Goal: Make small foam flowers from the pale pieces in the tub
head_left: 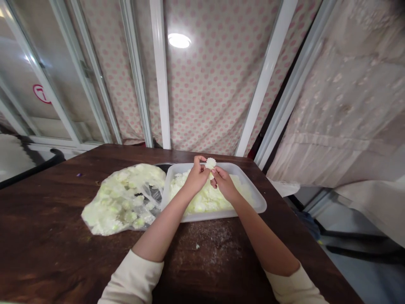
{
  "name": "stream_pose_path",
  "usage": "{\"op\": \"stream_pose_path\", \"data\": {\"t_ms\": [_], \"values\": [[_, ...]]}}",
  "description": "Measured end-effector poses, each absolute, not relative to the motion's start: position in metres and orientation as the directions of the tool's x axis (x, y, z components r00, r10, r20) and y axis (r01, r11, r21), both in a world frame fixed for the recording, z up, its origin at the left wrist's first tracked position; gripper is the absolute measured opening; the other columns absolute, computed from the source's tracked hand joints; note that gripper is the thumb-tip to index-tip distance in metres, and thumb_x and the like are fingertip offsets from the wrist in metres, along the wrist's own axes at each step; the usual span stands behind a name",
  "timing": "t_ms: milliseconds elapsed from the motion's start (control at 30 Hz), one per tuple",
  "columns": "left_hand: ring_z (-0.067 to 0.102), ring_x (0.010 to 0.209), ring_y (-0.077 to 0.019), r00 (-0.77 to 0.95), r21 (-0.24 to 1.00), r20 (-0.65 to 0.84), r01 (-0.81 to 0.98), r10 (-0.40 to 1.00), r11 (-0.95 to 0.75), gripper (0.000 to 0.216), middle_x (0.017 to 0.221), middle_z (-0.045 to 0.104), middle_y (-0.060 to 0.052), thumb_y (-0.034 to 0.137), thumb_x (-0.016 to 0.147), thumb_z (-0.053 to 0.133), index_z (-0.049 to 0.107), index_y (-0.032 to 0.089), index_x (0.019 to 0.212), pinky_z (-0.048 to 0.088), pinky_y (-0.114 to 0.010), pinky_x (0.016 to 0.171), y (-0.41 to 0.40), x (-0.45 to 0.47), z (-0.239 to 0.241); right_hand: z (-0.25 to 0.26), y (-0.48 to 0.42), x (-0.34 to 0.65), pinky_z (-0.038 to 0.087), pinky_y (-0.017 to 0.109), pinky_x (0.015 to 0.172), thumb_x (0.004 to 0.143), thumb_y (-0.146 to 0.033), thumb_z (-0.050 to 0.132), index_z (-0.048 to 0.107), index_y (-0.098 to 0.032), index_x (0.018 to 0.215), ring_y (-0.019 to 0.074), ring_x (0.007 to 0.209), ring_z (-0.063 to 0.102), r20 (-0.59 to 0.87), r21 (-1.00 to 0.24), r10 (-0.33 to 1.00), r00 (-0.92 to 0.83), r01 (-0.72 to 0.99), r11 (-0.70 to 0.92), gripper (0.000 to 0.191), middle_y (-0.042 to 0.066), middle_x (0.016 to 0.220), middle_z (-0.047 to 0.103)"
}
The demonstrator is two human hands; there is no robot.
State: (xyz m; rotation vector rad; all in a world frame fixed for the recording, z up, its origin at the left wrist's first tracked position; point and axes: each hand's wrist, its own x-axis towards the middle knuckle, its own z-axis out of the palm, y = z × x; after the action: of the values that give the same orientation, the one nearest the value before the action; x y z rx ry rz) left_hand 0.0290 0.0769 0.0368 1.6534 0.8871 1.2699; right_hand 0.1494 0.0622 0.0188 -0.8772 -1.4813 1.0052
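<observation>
Both of my hands are raised over a white plastic tray (256,198) filled with pale cauliflower pieces (205,198). My left hand (196,177) pinches a small white cauliflower floret (210,163) at its fingertips. My right hand (223,181) meets it from the right, its fingers closed on the same floret's underside. The two hands touch each other above the middle of the tray.
A clear plastic bag (122,198) of more cauliflower pieces lies left of the tray on the dark wooden table (47,236). Crumbs (198,245) dot the table before the tray. Window frames and a dotted curtain (209,84) stand behind; the table's right edge drops to the floor.
</observation>
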Motion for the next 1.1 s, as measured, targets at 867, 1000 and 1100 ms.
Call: {"op": "stream_pose_path", "data": {"t_ms": [867, 1000, 1100], "values": [[0.039, 0.045, -0.0044, 0.27, 0.898, 0.439, -0.158, 0.857, -0.41, 0.025, 0.057, 0.038, 0.011, 0.016, 0.078, 0.043, 0.027, 0.023, 0.096, 0.034, -0.015, 0.048, 0.0766, 0.0324, 0.0381, 0.0192, 0.0596, 0.1468, 0.026, 0.021, 0.04, 0.078, -0.058, 0.043, 0.043, -0.02, 0.079, 0.0071, 0.037, 0.032, 0.367, -0.928, 0.916, -0.163, 0.004, 0.372, 0.038, -0.009, 0.043, 0.034], [0.038, 0.044, -0.0046, 0.232, 0.886, 0.464, -0.142, 0.855, -0.442, 0.024, 0.054, 0.038, 0.011, 0.016, 0.079, 0.043, 0.028, 0.022, 0.096, 0.033, -0.016, 0.049, 0.0784, 0.0318, 0.0367, 0.0206, 0.0582, 0.1462, 0.026, 0.021, 0.04, 0.077, -0.053, 0.048, 0.044, -0.02, 0.082, 0.007, 0.038, 0.031, 0.374, -0.926, 0.905, -0.205, -0.036, 0.375, 0.034, -0.009, 0.043, 0.034], [0.036, 0.044, -0.0043, 0.205, 0.885, 0.465, -0.121, 0.862, -0.449, 0.022, 0.052, 0.038, 0.011, 0.017, 0.08, 0.044, 0.029, 0.022, 0.095, 0.032, -0.015, 0.049, 0.077, 0.0312, 0.038, 0.0206, 0.0575, 0.1466, 0.027, 0.021, 0.041, 0.077, -0.049, 0.051, 0.045, -0.02, 0.086, 0.0069, 0.038, 0.032, 0.376, -0.926, 0.897, -0.232, -0.053, 0.375, 0.032, -0.01, 0.043, 0.035]]}}
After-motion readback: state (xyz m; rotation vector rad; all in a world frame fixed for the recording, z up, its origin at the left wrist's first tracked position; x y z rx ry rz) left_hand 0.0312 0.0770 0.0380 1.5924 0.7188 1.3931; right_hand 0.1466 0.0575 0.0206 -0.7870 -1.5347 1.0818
